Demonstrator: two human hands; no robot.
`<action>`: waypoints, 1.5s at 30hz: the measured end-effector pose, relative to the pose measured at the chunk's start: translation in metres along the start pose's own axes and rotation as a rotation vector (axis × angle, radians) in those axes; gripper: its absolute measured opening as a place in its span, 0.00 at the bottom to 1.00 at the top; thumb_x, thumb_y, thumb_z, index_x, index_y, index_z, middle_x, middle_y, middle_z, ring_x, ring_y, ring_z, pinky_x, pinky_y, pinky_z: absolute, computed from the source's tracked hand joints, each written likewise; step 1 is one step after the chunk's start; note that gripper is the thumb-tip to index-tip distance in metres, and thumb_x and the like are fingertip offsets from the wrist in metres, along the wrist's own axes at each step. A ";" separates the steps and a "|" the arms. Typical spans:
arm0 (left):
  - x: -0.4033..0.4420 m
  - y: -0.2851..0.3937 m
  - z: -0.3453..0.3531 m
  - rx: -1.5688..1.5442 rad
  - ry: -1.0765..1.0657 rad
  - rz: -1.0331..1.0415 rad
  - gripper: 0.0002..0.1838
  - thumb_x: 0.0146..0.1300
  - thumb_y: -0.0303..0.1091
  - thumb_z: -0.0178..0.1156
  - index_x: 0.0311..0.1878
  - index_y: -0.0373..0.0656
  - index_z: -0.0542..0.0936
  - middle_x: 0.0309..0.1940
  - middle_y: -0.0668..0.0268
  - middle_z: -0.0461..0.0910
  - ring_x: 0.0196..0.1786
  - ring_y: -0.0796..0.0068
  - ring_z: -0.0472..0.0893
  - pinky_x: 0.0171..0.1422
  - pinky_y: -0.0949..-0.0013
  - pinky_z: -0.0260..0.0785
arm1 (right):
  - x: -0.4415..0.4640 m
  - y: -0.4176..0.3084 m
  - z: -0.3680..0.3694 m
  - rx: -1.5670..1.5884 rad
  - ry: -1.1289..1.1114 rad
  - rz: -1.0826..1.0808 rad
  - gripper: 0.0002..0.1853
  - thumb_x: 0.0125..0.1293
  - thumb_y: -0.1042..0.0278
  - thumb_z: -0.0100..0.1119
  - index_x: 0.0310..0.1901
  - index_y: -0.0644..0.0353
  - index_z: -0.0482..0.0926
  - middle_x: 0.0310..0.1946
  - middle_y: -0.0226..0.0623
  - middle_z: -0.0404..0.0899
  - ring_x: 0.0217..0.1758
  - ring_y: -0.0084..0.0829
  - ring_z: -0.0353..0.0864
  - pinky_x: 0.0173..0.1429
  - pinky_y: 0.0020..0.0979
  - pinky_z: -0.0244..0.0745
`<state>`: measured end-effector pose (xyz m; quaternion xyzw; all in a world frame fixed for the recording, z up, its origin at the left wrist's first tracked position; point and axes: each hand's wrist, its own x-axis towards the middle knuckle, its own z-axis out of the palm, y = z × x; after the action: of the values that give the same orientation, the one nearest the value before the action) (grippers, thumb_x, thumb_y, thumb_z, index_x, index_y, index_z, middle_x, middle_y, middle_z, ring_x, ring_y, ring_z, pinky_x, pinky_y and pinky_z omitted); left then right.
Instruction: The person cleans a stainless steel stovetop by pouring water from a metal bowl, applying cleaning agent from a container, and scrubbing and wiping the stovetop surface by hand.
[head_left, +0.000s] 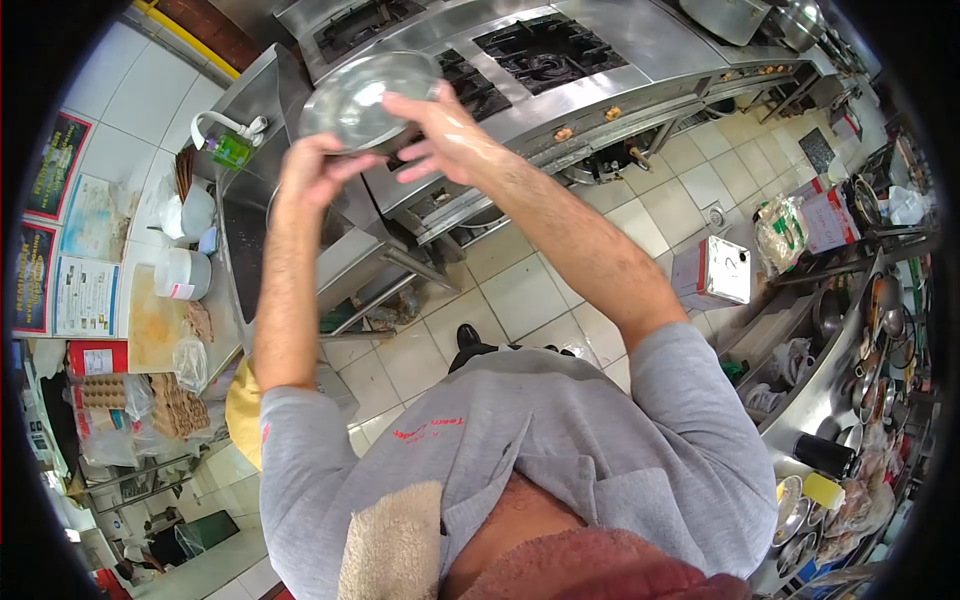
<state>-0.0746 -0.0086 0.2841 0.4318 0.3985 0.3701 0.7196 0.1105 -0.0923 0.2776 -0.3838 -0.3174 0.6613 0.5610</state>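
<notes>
A shiny round metal bowl (pixel 352 95) is held up in front of me, over the corner between the sink counter and the stove. My left hand (pixel 322 170) is at the bowl's near left edge, its fingers curled and partly blurred. Against the bowl's right side lies my right hand (pixel 440 135), with its thumb over the rim and the other fingers spread below. The bowl's inside looks bare and wet or reflective.
A steel stove (pixel 640 85) with black burners runs along the front. At the left are a sink (pixel 245 235), a green bottle (pixel 231 150), a white tub (pixel 182 273) and a cutting board (pixel 155 325). A square tin (pixel 727 270) stands at the right.
</notes>
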 end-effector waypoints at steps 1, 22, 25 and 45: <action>0.007 -0.020 0.018 -0.031 -0.042 -0.019 0.29 0.43 0.19 0.49 0.54 0.23 0.65 0.47 0.43 0.72 0.42 0.42 0.80 0.45 0.56 0.82 | -0.008 0.000 -0.016 0.032 0.075 0.003 0.46 0.57 0.57 0.63 0.67 0.55 0.39 0.62 0.60 0.54 0.61 0.64 0.61 0.45 0.54 0.79; 0.303 -0.266 0.101 1.948 -0.322 0.708 0.40 0.49 0.54 0.60 0.61 0.36 0.66 0.49 0.49 0.67 0.54 0.53 0.67 0.70 0.31 0.31 | 0.054 0.041 -0.254 -0.119 0.682 -0.025 0.42 0.47 0.88 0.37 0.67 0.50 0.44 0.56 0.55 0.62 0.42 0.50 0.81 0.29 0.38 0.88; 0.336 -0.244 0.092 2.077 -0.309 0.713 0.37 0.48 0.52 0.60 0.57 0.37 0.70 0.48 0.51 0.68 0.55 0.53 0.66 0.70 0.32 0.29 | 0.105 0.033 -0.261 -0.096 0.646 0.010 0.42 0.46 0.87 0.37 0.67 0.52 0.44 0.55 0.55 0.63 0.43 0.50 0.80 0.29 0.37 0.88; 0.487 -0.126 -0.075 1.830 -0.296 0.118 0.34 0.67 0.51 0.41 0.72 0.47 0.51 0.74 0.62 0.44 0.75 0.62 0.45 0.75 0.51 0.40 | 0.356 0.002 -0.213 -0.230 0.343 0.048 0.36 0.50 0.88 0.39 0.63 0.57 0.49 0.56 0.56 0.62 0.47 0.51 0.78 0.35 0.42 0.87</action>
<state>0.0817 0.3986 0.0217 0.8938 0.4168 -0.1115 0.1222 0.2660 0.2557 0.1144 -0.5598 -0.2815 0.5587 0.5433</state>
